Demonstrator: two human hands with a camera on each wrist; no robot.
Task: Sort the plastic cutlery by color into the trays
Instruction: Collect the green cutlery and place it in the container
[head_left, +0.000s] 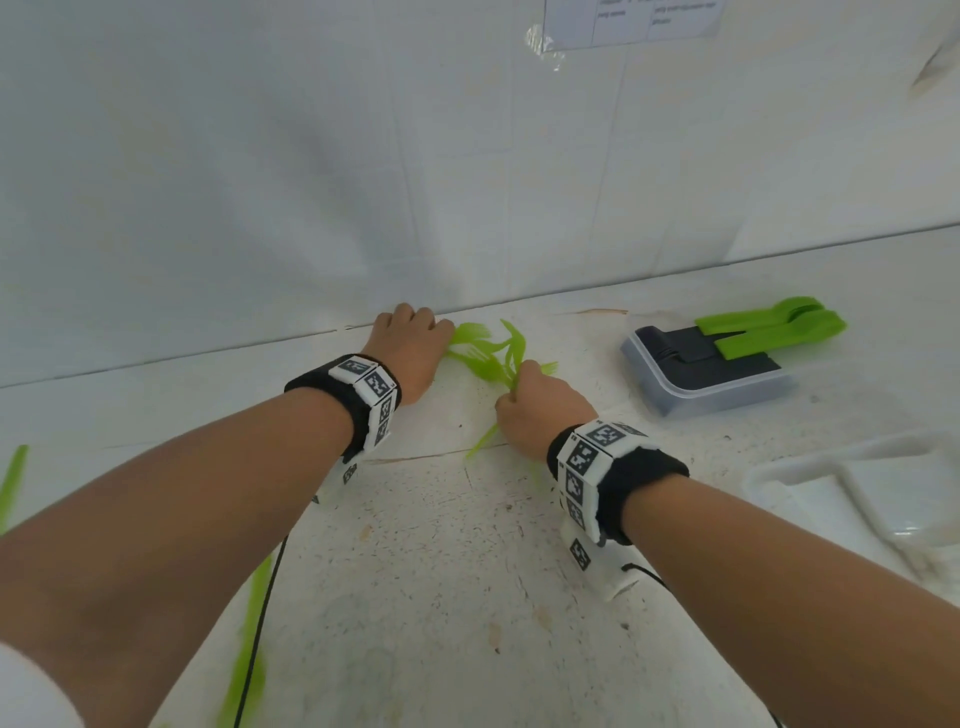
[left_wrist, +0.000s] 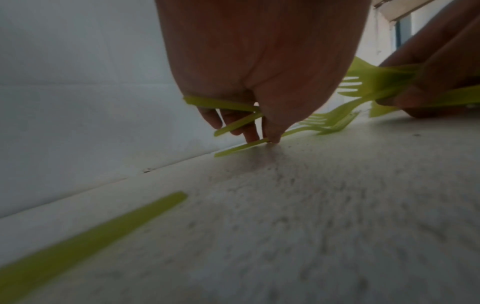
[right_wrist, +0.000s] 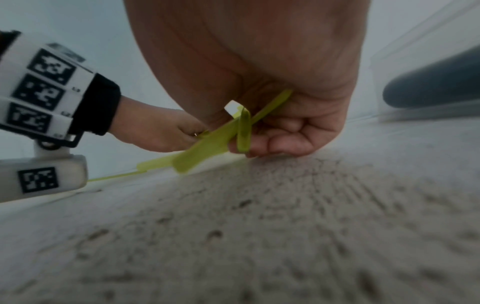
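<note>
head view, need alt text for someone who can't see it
Two bare hands, left hand and right hand, gather translucent green plastic forks on a speckled white table against a white wall. To the right, solid green plastic spoons lie across a dark lidded plastic tray.

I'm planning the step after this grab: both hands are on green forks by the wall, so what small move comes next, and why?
Probably lift the forks and carry them right to the dark tray. Both the left hand and right hand already grip handles, and green spoons already rest on that tray.
</note>
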